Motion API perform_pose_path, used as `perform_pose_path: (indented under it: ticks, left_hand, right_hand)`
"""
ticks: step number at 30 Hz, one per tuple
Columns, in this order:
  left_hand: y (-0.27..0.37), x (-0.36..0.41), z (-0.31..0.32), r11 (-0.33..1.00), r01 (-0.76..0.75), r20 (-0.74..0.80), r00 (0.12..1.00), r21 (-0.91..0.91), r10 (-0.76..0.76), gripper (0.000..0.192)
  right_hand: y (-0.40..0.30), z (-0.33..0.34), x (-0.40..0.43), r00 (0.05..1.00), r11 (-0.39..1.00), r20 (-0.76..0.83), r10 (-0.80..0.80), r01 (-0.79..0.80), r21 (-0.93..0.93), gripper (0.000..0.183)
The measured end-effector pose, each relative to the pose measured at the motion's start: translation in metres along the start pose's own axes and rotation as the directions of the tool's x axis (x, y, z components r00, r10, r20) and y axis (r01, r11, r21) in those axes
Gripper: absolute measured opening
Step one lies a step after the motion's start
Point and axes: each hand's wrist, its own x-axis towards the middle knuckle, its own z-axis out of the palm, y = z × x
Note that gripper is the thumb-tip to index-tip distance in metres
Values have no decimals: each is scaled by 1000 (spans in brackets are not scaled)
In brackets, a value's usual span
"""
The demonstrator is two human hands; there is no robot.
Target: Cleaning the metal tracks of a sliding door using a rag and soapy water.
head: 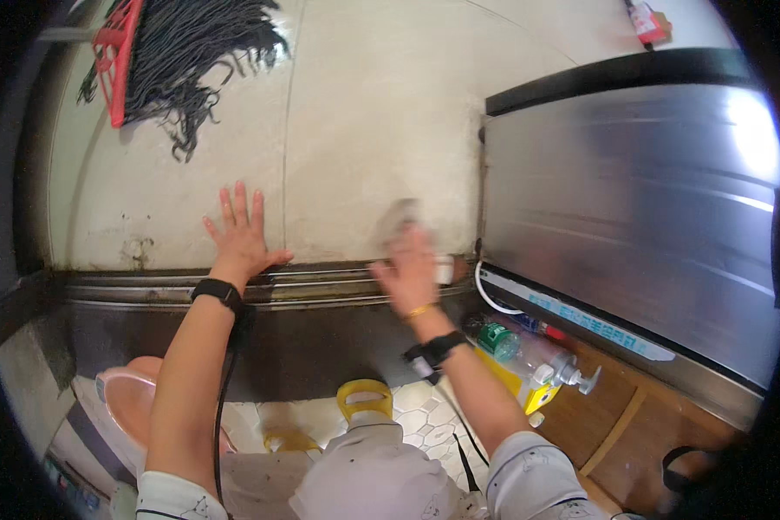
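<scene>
My left hand (239, 237) lies flat with fingers spread on the cream floor tile (357, 130). Its heel is beside the grimy metal sliding-door track (325, 284). To the right, my right hand (406, 270) reaches across that track onto the tile. Under its fingertips is a blurred grey-brown object (396, 218), perhaps a scouring pad; motion blur hides its details and the exact grip. A small white piece (443, 269) sits at the track just right of this hand. Dark stains (138, 250) mark the tile left of my left hand.
A black string mop (201, 58) with a red head (118, 71) lies at upper left. A stainless-steel appliance (624, 214) borders the right. Bottles (504, 341) and a pump bottle (562, 369) stand below it. A pink basin (130, 403) is at lower left, near yellow slippers (366, 398).
</scene>
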Motion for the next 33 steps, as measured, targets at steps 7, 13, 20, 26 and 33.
perform_pose_path:
  ticks: [7, 13, 20, 26, 33]
  left_hand:
    - [3, 6, 2, 999, -39, 12, 999, -27, 39, 107]
    - [-32, -1, -13, 962, -130, -27, 991, -241, 127, 64]
    - [-79, -58, 9, 985, 138, -131, 980, -104, -151, 79]
    - [-90, -76, 31, 963, 223, -91, 967, -154, -239, 115]
    - [-97, -73, 38, 964, 201, -78, 973, -173, -217, 111]
  right_hand:
    - [-47, 40, -2, 994, 992, -77, -82, 75, -97, 69]
    - [-55, 4, 14, 879, 888, 196, -435, 454, -66, 60]
    - [-19, -1, -9, 945, 945, -32, -326, 326, -5, 40]
    - [-102, 35, 14, 906, 898, -96, -412, 422, 123, 30]
    - [-86, 35, 22, 918, 889, -41, -394, 392, 235, 24]
